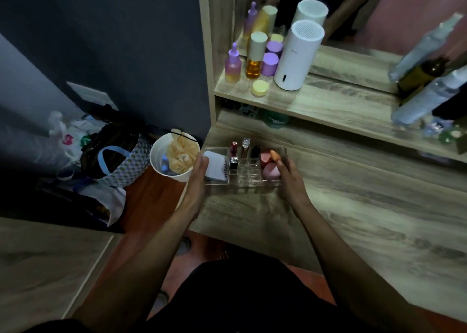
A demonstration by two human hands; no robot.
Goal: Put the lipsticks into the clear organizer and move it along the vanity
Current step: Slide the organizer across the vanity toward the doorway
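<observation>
The clear organizer [249, 178] sits at the left end of the wooden vanity [353, 206]. Several lipsticks stand upright in its small cells: a red one [233, 148], a silver-topped one [245, 146], a black one [255, 151] and a short silver-capped one [234, 162]. A white pad [214, 165] fills its left compartment and pink and orange sponges [268, 162] its right. My left hand [199, 173] presses the organizer's left side. My right hand [290, 178] grips its right side.
A white bucket [161, 165] with a beige cloth stands just left of the vanity edge, beside bags on the floor. On the upper shelf stand purple and amber bottles [252, 62], a white cylinder [295, 59] and spray bottles [427, 97] before a mirror.
</observation>
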